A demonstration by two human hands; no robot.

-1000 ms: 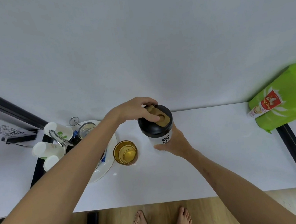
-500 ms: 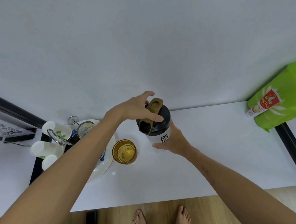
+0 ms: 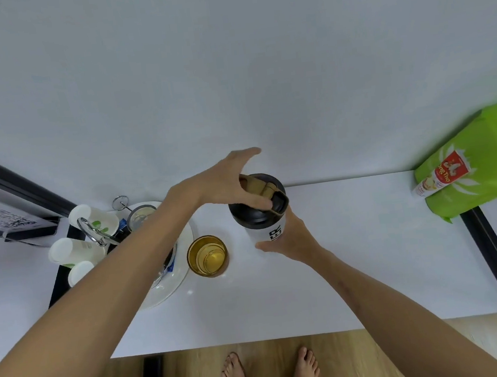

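Note:
A white shaker bottle [image 3: 271, 232] with a black lid and a gold flip cap [image 3: 259, 185] stands on the white table [image 3: 357, 269]. My right hand [image 3: 292, 240] grips the bottle's body from the near right side. Above the lid, my left hand [image 3: 222, 182] has its fingers stretched out toward the wall. Its thumb lies across the lid beside the gold cap. The cap is swung back and the spout [image 3: 279, 199] is uncovered.
A gold-tinted glass [image 3: 207, 255] stands just left of the bottle. Further left are a white plate [image 3: 176, 275], a tea strainer [image 3: 141, 215] and several paper cups [image 3: 91, 220]. A green bag [image 3: 490, 163] lies at the far right. Black gaps edge the table.
The gold flip cap, flat on the lid a second ago, has been lifted and swung back by my left hand. My left fingers have spread out. My right hand has kept its hold.

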